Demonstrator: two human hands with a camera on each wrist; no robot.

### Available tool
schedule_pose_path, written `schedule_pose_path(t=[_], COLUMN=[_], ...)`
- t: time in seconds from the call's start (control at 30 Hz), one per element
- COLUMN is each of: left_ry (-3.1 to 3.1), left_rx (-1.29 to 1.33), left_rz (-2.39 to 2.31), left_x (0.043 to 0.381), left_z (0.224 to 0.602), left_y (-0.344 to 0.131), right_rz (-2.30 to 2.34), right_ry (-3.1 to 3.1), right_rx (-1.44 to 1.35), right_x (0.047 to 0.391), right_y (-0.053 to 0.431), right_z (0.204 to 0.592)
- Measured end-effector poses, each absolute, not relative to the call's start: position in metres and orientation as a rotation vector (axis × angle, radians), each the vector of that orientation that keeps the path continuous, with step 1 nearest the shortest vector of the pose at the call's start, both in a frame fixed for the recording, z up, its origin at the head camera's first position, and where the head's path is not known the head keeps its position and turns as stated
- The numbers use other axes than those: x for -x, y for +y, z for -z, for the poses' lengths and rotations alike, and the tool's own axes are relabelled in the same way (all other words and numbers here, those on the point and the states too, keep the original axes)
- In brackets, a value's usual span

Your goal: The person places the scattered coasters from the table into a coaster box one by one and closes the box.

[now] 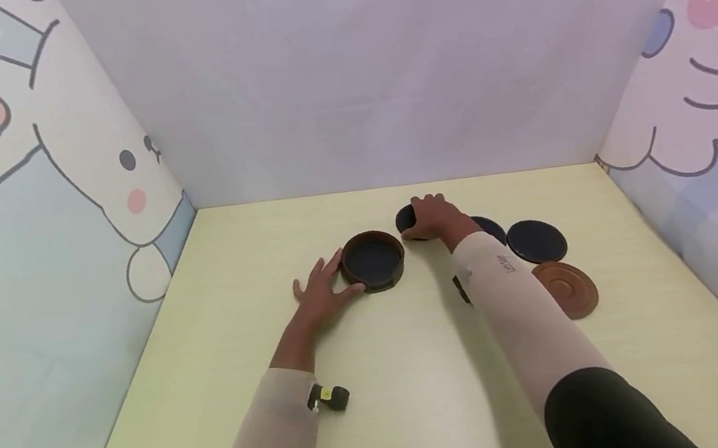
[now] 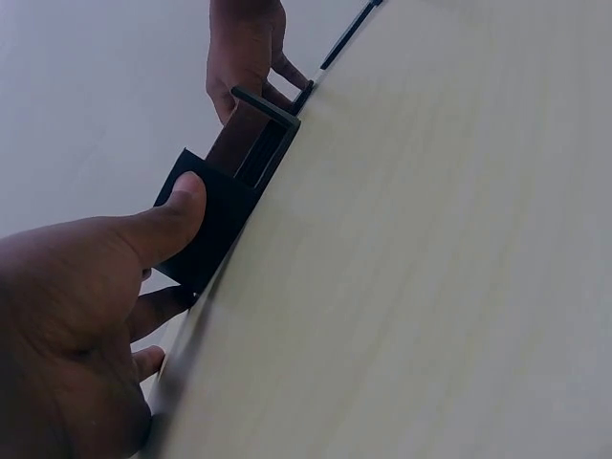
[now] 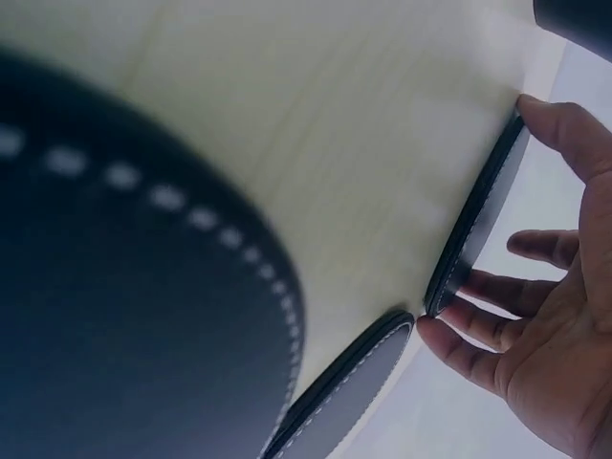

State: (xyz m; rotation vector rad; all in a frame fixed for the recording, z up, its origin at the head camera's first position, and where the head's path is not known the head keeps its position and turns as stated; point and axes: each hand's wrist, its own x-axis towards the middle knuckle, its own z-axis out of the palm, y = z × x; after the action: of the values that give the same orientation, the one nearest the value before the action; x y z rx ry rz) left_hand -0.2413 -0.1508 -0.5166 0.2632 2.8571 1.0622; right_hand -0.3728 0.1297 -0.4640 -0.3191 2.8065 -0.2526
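A round, dark brown coaster holder [image 1: 383,287] with a black inside stands on the table. My left hand [image 1: 320,293] holds it by its left side, the thumb against its dark wall, as the left wrist view shows. Farther back and to the right, my right hand [image 1: 432,219] grips a round black coaster [image 1: 405,218] with pale edge stitching. In the right wrist view the thumb and fingertips are at opposite edges of this coaster [image 3: 480,210], which lies low at the table. Part of it is hidden under the hand in the head view.
Another black coaster [image 1: 488,227] lies partly behind my right forearm, with one more black coaster [image 1: 536,241] beside it. Nearer to me is a brown round disc [image 1: 574,289] with ring marks, partly covered by the sleeve. A pale wall [image 1: 381,95] closes off the table's back.
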Motion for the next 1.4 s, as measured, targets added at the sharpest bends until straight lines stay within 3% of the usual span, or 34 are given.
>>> schedule_pose_path(t=[1.03, 1.4], left_ry=[2.85, 2.858], left_rx=[-0.262, -0.26], left_rz=[-1.031, -1.031], left_x=[0.248, 0.247], left_z=[0.52, 0.519], left_y=[-0.148, -0.149], right_rz=[0.187, 0.217], right_ry=[2.868, 2.985], right_rx=[0.393, 0.403], right_x=[0.365, 0.345], right_y=[0.127, 0.101], right_z=[0.44, 0.404])
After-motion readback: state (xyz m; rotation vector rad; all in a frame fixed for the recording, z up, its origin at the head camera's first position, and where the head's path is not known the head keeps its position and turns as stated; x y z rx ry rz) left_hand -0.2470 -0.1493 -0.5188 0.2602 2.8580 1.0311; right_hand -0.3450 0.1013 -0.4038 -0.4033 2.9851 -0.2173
